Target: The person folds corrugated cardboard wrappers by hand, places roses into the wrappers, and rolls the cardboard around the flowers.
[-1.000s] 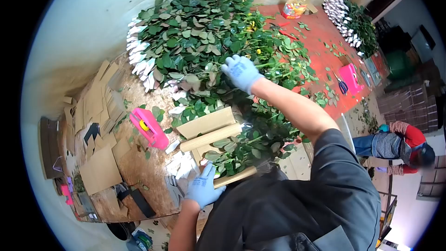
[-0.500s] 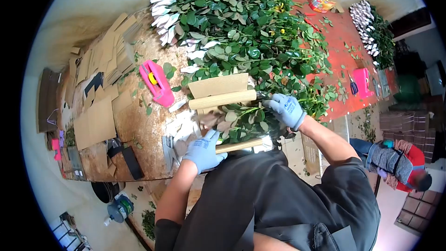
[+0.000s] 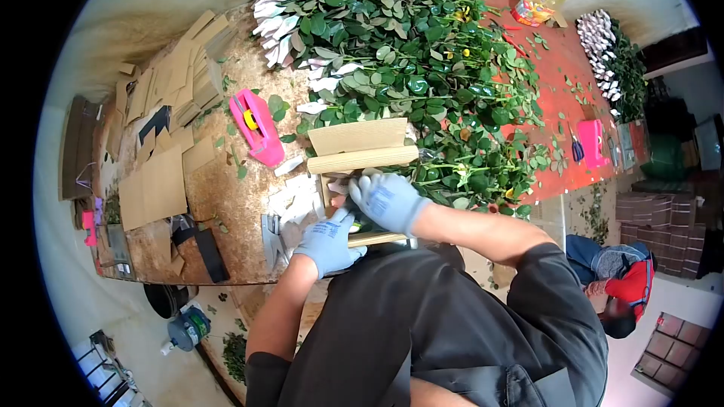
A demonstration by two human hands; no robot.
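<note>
A corrugated cardboard wrapper lies unfolded at the table's near edge, with leafy stems partly seen inside. My gloved left hand is closed on the wrapper's near edge, at its left end. Over the middle of the wrapper, my gloved right hand bends its fingers down into it; whatever they hold is hidden beneath. Both hands are close together. Just left of them sits a grey metal stapler-like tool beside white paper pieces.
A large pile of leafy rose stems with white-wrapped heads fills the back. A pink tape dispenser stands left, near stacked cardboard sheets. Another pink dispenser and scissors lie right. A person in red is at far right.
My right hand has moved left from the wrapper's right end to its middle, near my left hand. My left hand stays at the near edge. The person at right has bent and shifted.
</note>
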